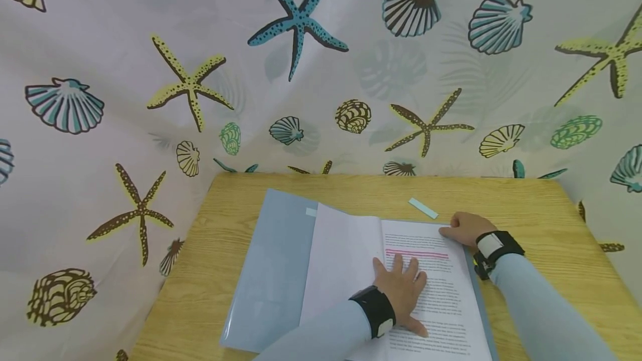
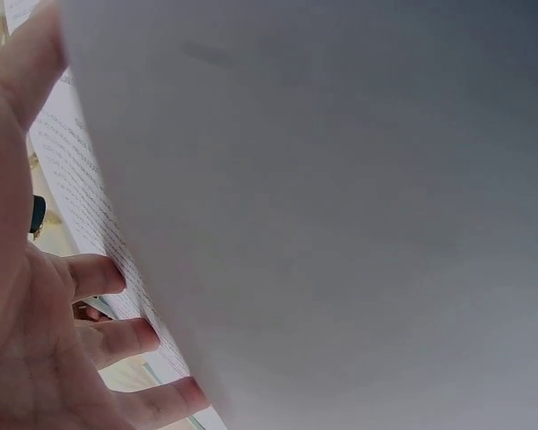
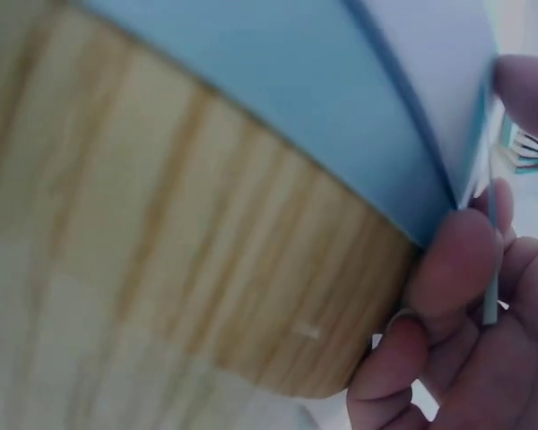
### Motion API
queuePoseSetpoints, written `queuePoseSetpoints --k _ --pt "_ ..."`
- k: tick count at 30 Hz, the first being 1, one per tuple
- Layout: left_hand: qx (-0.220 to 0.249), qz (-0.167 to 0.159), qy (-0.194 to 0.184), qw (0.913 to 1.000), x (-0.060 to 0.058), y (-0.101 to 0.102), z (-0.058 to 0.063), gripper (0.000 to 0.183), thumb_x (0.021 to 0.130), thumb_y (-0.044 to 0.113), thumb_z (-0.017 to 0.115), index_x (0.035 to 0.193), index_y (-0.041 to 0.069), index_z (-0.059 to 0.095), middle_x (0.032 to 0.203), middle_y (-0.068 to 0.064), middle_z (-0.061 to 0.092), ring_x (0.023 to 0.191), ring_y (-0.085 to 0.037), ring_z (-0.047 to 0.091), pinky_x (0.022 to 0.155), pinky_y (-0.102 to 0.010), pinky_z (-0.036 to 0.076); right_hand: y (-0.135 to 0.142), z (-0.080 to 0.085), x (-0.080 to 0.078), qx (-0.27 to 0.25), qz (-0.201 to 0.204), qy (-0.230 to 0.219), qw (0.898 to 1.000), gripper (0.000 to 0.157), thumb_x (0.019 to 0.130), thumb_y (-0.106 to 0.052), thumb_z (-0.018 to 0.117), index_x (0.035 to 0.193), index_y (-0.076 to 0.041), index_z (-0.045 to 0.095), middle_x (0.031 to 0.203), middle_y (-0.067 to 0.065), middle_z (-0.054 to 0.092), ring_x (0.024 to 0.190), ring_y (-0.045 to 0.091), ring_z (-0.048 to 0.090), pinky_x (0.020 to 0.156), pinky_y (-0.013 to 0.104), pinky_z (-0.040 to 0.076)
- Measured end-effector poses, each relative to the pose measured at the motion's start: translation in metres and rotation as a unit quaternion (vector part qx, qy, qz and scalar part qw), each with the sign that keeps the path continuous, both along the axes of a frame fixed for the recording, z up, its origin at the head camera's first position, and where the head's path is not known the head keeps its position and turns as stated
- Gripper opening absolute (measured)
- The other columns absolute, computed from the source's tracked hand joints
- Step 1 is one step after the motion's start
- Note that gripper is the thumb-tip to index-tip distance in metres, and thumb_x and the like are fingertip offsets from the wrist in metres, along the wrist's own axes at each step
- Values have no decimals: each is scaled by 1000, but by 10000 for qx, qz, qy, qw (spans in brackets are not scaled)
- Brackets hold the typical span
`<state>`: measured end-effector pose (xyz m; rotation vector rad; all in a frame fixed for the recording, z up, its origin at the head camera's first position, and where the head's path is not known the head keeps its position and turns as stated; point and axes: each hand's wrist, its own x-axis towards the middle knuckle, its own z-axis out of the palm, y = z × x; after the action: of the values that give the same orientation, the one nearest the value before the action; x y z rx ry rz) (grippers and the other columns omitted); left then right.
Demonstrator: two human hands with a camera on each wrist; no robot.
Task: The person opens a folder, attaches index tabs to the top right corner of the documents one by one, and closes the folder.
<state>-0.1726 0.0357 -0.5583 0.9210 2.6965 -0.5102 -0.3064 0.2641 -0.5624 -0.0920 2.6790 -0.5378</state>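
An open blue folder (image 1: 281, 272) holds printed sheets, with a text page (image 1: 421, 238) on the right marked by pink highlighted lines near its top. My left hand (image 1: 398, 288) lies on this page with fingers spread. In the left wrist view its fingertips touch the printed sheet (image 2: 72, 170). At the upper right corner, my right hand (image 1: 468, 228) pinches the page corner, thumb on top and curled fingers at the edge. Close among those fingers, the right wrist view shows a thin pale strip (image 3: 490, 300); I cannot tell whether it is attached to the page.
A pale blue-green strip (image 1: 423, 208) lies on the wooden table (image 1: 225, 205) just beyond the folder's top edge. On the left, a small pale tab (image 1: 311, 211) shows on the folder. A curtain (image 1: 311, 116) with shells and starfish hangs behind the table.
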Motion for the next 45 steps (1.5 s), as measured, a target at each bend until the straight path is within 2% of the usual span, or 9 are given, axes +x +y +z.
queuePoseSetpoints --k 7,14,19,22,26,34,36,41,45 --pt "61 -4 -15 10000 -1 -1 -1 121 46 98 38 149 37 24 158 4 18 142 -33 23 96 -66 35 -5 -4 0 214 -14 99 9997 66 82 -68 56 90 -3 54 73 8 54 60 21 52 49 32 39" --pt "25 -9 -65 10000 0 0 -1 121 46 98 37 150 37 23 159 4 17 143 -33 21 96 -67 34 1 -1 2 69 202 104 9997 48 88 -53 60 90 -5 53 73 5 52 62 19 50 51 30 37" --pt "-26 -17 -60 10000 1 1 1 121 47 98 39 150 36 24 159 4 18 142 -32 22 96 -66 35 3 4 2 -28 276 -69 9996 59 79 -60 68 92 -4 52 77 7 54 65 21 50 52 31 38" --pt "-34 -10 -77 10000 0 1 3 121 47 98 39 150 36 24 158 4 19 142 -32 23 96 -66 35 3 6 3 -33 299 -110 9995 63 77 -63 68 94 -4 52 78 7 54 67 22 50 54 32 37" --pt "4 -1 -108 9999 -1 1 3 121 47 97 40 150 36 24 158 4 19 142 -32 22 96 -66 35 4 5 1 -61 302 -53 9995 57 82 -59 65 93 -4 53 78 7 54 67 21 50 54 31 36" --pt "85 -26 -157 9998 -2 1 4 121 48 97 42 151 35 25 158 3 19 142 -33 23 95 -66 35 8 5 0 -233 358 -27 9991 30 92 -34 59 94 -5 54 77 6 53 68 21 50 55 31 36" --pt "70 -37 -175 9998 -1 1 7 121 49 97 42 151 34 25 158 3 20 142 -33 23 95 -66 35 8 5 1 -297 308 -27 9991 32 92 -36 59 94 -5 54 77 7 52 68 21 49 55 31 36" --pt "52 -37 -166 9998 -1 2 8 120 50 96 42 151 34 26 158 2 21 142 -32 24 95 -66 36 7 2 1 -261 177 -64 9995 47 86 -50 65 94 -5 53 79 7 53 68 21 50 55 31 37" --pt "87 19 -104 9999 -1 2 4 120 49 97 41 150 35 26 158 4 22 142 -32 24 94 -67 36 11 0 -1 -405 219 -51 9989 37 88 -39 67 96 -5 54 80 7 53 70 22 50 57 31 37"
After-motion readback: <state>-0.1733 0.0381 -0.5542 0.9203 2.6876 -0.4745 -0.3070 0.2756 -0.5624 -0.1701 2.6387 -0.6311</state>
